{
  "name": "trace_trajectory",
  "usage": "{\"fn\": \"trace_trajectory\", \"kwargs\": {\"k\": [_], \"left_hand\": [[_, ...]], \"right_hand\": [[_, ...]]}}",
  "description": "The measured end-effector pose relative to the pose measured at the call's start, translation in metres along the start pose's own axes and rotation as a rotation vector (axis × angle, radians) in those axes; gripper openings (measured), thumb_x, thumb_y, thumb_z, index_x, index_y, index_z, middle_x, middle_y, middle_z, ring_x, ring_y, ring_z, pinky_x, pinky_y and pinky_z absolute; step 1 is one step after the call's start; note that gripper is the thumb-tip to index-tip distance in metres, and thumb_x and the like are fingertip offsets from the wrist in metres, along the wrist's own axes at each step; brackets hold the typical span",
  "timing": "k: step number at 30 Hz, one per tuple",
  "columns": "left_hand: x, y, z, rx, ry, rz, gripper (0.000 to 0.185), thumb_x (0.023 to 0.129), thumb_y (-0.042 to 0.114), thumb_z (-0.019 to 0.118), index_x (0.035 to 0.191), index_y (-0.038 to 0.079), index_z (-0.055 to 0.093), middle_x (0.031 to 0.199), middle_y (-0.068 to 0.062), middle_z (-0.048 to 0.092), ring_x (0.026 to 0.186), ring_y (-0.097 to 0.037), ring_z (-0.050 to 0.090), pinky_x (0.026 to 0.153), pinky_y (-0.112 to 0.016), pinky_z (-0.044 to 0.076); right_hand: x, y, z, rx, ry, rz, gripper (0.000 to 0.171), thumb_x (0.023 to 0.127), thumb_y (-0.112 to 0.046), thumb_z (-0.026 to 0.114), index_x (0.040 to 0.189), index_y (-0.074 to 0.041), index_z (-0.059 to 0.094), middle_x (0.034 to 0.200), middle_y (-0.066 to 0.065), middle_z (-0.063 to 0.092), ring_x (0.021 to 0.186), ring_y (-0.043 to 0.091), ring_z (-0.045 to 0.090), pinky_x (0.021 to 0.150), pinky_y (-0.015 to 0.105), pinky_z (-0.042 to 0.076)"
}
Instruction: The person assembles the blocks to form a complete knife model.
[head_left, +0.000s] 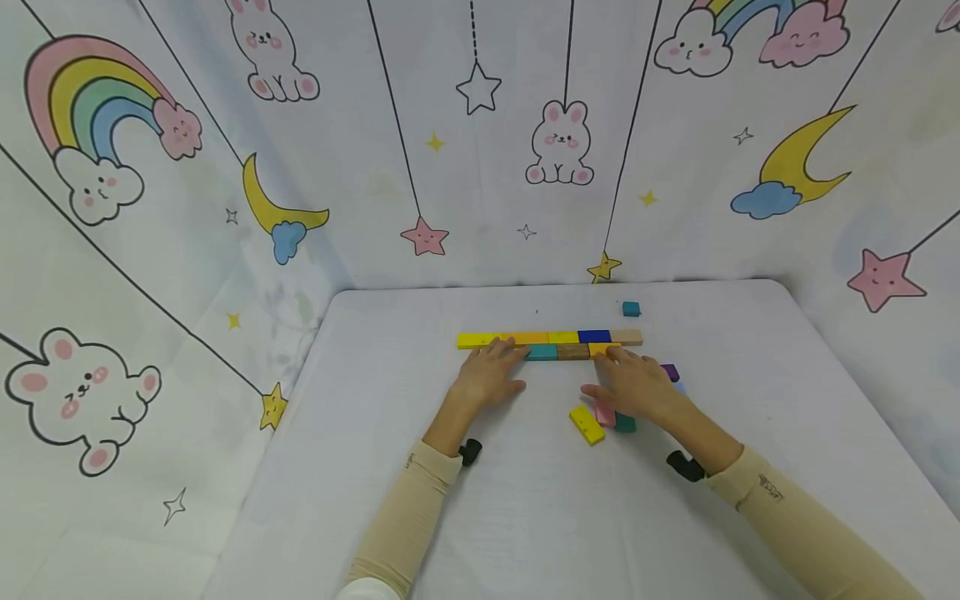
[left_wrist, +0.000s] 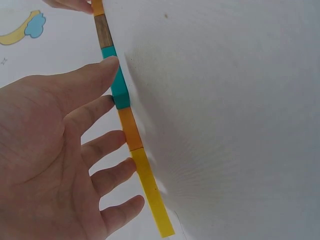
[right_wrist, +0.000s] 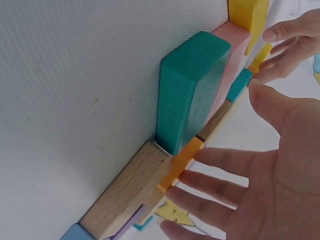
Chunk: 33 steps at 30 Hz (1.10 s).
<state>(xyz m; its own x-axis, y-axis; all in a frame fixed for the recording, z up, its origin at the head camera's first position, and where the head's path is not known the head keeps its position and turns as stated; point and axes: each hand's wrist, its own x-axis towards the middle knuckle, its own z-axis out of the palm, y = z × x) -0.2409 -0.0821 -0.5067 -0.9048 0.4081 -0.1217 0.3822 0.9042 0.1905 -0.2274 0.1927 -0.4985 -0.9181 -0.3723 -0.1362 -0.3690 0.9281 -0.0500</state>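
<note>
Two rows of coloured wooden blocks lie side by side. The back row runs from a long yellow block (head_left: pixel 474 341) through orange and yellow to a dark blue block (head_left: pixel 595 336) and a plain wood block (head_left: pixel 628 337). In front of it sit a teal block (head_left: pixel 542 352), a brown block (head_left: pixel 573 352) and an orange block (head_left: pixel 599 350). My left hand (head_left: pixel 483 379), fingers loosely spread, touches the left part of the rows, its thumb near the teal block. Fingertips of my right hand (head_left: pixel 637 387) rest at the orange block, thumb held apart.
Loose blocks lie beneath and beside the right hand: yellow (head_left: pixel 587 426), pink (head_left: pixel 605 414), dark green (head_left: pixel 625 423), purple (head_left: pixel 671 372), plain wood (right_wrist: pixel 127 187) and light blue (head_left: pixel 679 387). A teal block (head_left: pixel 632 309) stands behind the rows. A patterned cloth (head_left: pixel 495 192) hangs behind the white table (head_left: pixel 360 500).
</note>
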Motion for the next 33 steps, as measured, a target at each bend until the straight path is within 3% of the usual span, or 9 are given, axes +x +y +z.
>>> {"fn": "trace_trajectory", "kwargs": {"k": [20,33], "left_hand": [[0.001,-0.001,0.000,-0.003,-0.007,-0.004,0.065,0.095,0.043,0.061,0.152,0.032,0.035,0.160,-0.003,0.027,0.147,-0.029,0.023,0.117,-0.052,0.023],[0.004,-0.002,0.002,0.003,-0.011,-0.001,0.065,0.094,0.045,0.061,0.152,0.031,0.035,0.160,-0.002,0.026,0.147,-0.029,0.022,0.117,-0.052,0.024]], "right_hand": [[-0.002,-0.003,-0.002,0.005,-0.021,0.009,0.073,0.092,-0.060,0.055,0.144,-0.009,0.049,0.149,0.021,0.041,0.133,0.041,0.043,0.102,0.066,0.038],[-0.003,-0.002,-0.011,0.108,0.016,0.046,0.071,0.093,-0.057,0.056,0.138,-0.002,0.052,0.143,0.025,0.047,0.128,0.042,0.047,0.098,0.061,0.044]]}}
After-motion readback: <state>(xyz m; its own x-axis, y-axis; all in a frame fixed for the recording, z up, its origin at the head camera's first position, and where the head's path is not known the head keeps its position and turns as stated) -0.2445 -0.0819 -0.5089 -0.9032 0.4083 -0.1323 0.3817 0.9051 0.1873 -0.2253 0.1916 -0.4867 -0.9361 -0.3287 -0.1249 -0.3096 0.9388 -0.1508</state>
